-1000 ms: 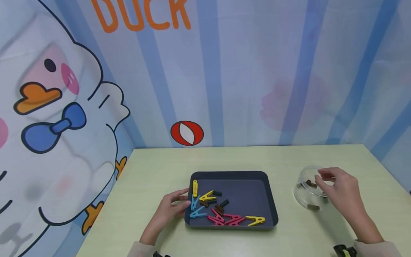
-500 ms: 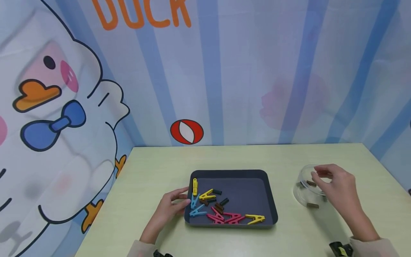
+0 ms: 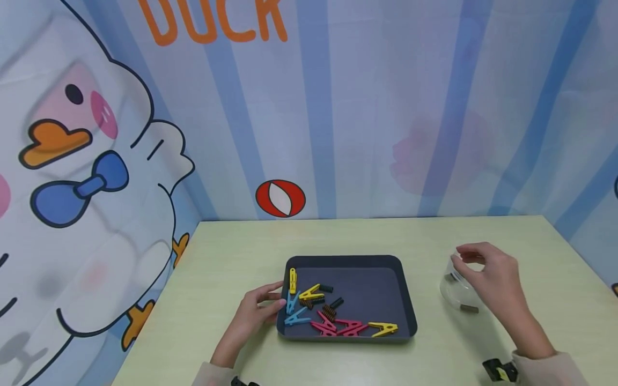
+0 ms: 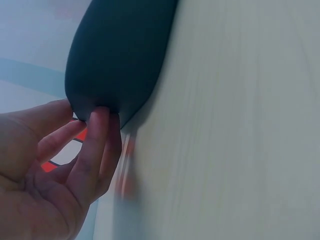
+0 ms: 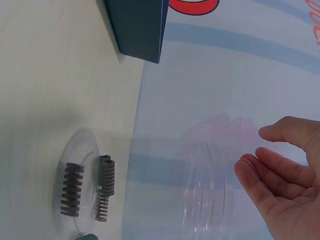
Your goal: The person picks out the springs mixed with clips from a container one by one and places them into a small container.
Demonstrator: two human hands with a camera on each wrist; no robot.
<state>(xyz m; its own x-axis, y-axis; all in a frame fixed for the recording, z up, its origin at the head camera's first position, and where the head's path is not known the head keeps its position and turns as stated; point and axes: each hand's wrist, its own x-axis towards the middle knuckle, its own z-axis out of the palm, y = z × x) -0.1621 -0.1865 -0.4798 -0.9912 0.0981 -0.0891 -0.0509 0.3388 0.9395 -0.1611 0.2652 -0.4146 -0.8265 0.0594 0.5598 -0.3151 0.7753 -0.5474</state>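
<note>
My left hand (image 3: 251,315) holds the left edge of a dark grey tray (image 3: 405,300), with its fingertips at the tray's end in the left wrist view. In that tray lie yellow, blue and pink clothespins (image 3: 351,328) and several dark coil springs (image 3: 330,311), mostly at the left and front. My right hand (image 3: 492,276) is over the mouth of a clear round jar (image 3: 451,296) on the right. Its thumb and fingers are apart with nothing between them in the right wrist view. Several coil springs (image 5: 72,190) rest at the jar's bottom.
A pale wood-look table (image 3: 232,252) carries the tray and the jar. Behind it hangs a striped blue cloth backdrop (image 3: 357,134) with a printed duck on the left.
My right hand has shifted slightly left over the jar. A spring seen earlier near its fingertips no longer shows there in the head view. My left hand and the tray stay nearly still.
</note>
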